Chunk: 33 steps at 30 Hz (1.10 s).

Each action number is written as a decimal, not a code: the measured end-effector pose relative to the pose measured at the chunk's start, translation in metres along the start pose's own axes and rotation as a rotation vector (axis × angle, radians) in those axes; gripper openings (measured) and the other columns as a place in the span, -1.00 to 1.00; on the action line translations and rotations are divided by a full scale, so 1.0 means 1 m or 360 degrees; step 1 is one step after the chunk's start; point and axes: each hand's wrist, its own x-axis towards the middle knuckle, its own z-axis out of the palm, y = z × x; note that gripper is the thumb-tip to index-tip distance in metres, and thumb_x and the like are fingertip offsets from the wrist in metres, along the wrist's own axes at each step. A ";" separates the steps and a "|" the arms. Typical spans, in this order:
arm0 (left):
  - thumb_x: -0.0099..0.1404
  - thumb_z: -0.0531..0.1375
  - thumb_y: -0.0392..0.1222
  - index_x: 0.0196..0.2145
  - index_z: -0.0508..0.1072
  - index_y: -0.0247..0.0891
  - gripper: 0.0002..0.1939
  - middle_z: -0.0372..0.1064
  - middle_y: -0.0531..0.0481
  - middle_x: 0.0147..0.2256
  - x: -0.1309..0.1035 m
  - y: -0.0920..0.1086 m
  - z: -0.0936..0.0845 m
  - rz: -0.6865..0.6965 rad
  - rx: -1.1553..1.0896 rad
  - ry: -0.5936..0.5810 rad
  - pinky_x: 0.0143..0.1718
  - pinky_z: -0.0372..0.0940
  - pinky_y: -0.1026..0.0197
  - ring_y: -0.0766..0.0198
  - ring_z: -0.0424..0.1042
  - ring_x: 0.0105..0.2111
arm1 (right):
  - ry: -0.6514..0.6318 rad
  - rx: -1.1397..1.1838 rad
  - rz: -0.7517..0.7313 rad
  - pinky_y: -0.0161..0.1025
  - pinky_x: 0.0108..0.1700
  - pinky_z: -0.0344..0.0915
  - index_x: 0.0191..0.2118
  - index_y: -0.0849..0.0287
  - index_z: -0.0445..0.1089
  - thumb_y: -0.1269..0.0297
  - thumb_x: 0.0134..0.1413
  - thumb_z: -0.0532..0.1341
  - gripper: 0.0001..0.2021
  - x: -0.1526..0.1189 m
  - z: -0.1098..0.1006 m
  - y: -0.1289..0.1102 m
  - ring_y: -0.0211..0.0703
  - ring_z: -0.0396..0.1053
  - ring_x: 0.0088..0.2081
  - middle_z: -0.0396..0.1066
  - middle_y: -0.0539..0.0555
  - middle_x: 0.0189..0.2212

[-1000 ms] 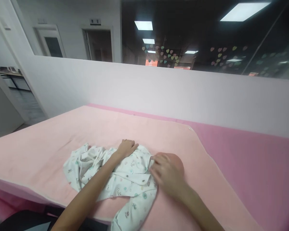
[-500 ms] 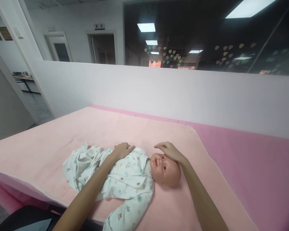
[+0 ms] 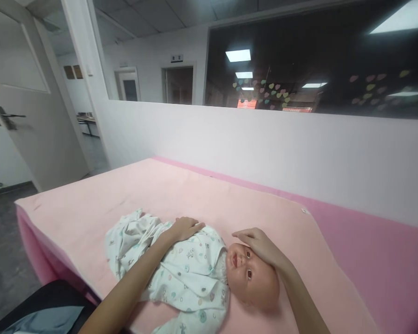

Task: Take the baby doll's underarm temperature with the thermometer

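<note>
A baby doll (image 3: 252, 278) in a white patterned outfit (image 3: 191, 264) lies on its back, head to the right, on a pink cover (image 3: 181, 185). My left hand (image 3: 187, 228) rests on the far side of the doll's torso, fingers extended and partly spread. Against the far side of the doll's head lies my right hand (image 3: 257, 243), its fingers stretched out beyond the forehead and over the cover. Neither hand grasps anything. The doll's legs are hidden within the bunched cloth at the left.
A white wall (image 3: 257, 144) with a window above stands behind the pink-covered table. A grey door (image 3: 45, 111) is at the far left. Dark clothing (image 3: 45, 301) shows at the lower left, near the table's front edge.
The view has turned to the left, showing more of the door. Both hands keep the same places on the doll, which lies as before.
</note>
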 end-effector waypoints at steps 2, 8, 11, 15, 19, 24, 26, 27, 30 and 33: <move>0.29 -0.18 0.19 -0.52 0.39 -0.27 -0.42 0.45 -0.13 -0.41 0.001 0.000 0.000 -0.0014 0.0016 -0.0011 -0.35 0.07 0.18 0.07 0.38 -0.38 | -0.0023 -0.0027 0.0011 -0.33 -0.47 0.09 -0.72 0.18 0.23 0.20 -0.03 0.06 -0.67 -0.001 0.000 -0.001 -0.31 0.10 -0.57 0.14 -0.08 -0.70; 0.29 -0.18 0.21 -0.49 0.41 -0.26 -0.41 0.46 -0.11 -0.39 0.002 -0.002 0.000 -0.0045 0.0027 -0.0024 -0.33 0.07 0.19 0.09 0.39 -0.38 | -0.0026 -0.0069 0.0037 -0.33 -0.48 0.06 -0.72 0.17 0.24 0.19 -0.03 0.04 -0.67 -0.003 0.003 -0.005 -0.31 0.08 -0.58 0.11 -0.09 -0.72; 0.29 -0.18 0.21 -0.47 0.42 -0.26 -0.41 0.47 -0.12 -0.37 0.002 -0.002 0.000 -0.0037 0.0022 -0.0024 -0.33 0.08 0.20 0.09 0.39 -0.36 | 0.0130 -0.0078 0.0052 -0.30 -0.38 0.14 -0.60 0.19 0.40 0.17 -0.04 0.05 -0.70 -0.004 0.003 -0.007 -0.22 0.24 -0.48 0.31 -0.01 -0.62; 0.29 -0.18 0.19 -0.47 0.43 -0.27 -0.41 0.46 -0.13 -0.37 0.002 -0.002 0.000 -0.0022 0.0022 -0.0024 -0.34 0.08 0.20 0.07 0.39 -0.35 | 0.0116 -0.0097 0.0031 -0.26 -0.32 0.18 -0.57 0.21 0.45 0.16 -0.02 0.04 -0.67 -0.005 0.004 -0.004 -0.18 0.29 -0.45 0.37 0.02 -0.60; 0.30 -0.19 0.18 -0.45 0.43 -0.27 -0.42 0.45 -0.14 -0.38 0.002 -0.002 0.000 -0.0007 0.0027 -0.0018 -0.34 0.08 0.19 0.06 0.39 -0.35 | 0.0214 -0.0126 0.0013 -0.25 -0.26 0.19 -0.48 0.22 0.48 0.16 0.00 0.04 -0.67 -0.003 0.005 0.001 -0.16 0.33 -0.37 0.43 0.05 -0.50; 0.30 -0.16 0.16 -0.46 0.44 -0.26 -0.44 0.45 -0.12 -0.40 0.002 -0.002 0.001 0.0005 0.0004 -0.0008 -0.33 0.10 0.18 0.07 0.39 -0.37 | 0.0146 -0.0115 -0.0014 -0.30 -0.33 0.16 -0.56 0.20 0.43 0.16 0.00 0.05 -0.69 -0.004 0.005 0.000 -0.22 0.27 -0.43 0.36 0.00 -0.56; 0.30 -0.16 0.16 -0.46 0.43 -0.26 -0.45 0.45 -0.11 -0.41 0.003 -0.003 0.002 0.0008 -0.0006 -0.0003 -0.32 0.11 0.18 0.08 0.39 -0.37 | 0.0056 -0.0086 -0.0032 -0.33 -0.42 0.10 -0.65 0.20 0.33 0.17 0.00 0.05 -0.67 -0.005 0.004 -0.002 -0.29 0.16 -0.53 0.21 -0.07 -0.66; 0.30 -0.16 0.15 -0.46 0.43 -0.26 -0.45 0.45 -0.11 -0.41 0.003 -0.004 0.002 0.0014 -0.0011 0.0000 -0.32 0.12 0.18 0.09 0.39 -0.37 | 0.0017 -0.0072 -0.0039 -0.33 -0.45 0.06 -0.69 0.19 0.26 0.17 0.00 0.05 -0.66 -0.006 0.004 -0.003 -0.31 0.08 -0.56 0.12 -0.10 -0.70; 0.31 -0.15 0.12 -0.42 0.44 -0.27 -0.48 0.44 -0.12 -0.38 0.004 -0.005 0.001 0.0048 -0.0037 0.0007 -0.28 0.14 0.16 0.10 0.38 -0.35 | -0.0005 -0.0049 -0.0059 -0.34 -0.48 0.01 -0.72 0.18 0.12 0.15 0.02 0.04 -0.63 -0.007 0.004 -0.005 -0.35 -0.03 -0.58 -0.03 -0.13 -0.72; 0.30 -0.06 0.04 -0.26 0.45 -0.27 -0.60 0.43 -0.13 -0.23 0.002 0.001 -0.006 0.0181 -0.0127 0.0127 -0.15 0.14 0.14 0.09 0.36 -0.20 | -0.0015 -0.0091 -0.0105 -0.36 -0.51 -0.03 -0.71 0.18 0.08 0.16 0.03 0.04 -0.63 -0.006 0.004 -0.003 -0.36 -0.03 -0.57 -0.03 -0.13 -0.70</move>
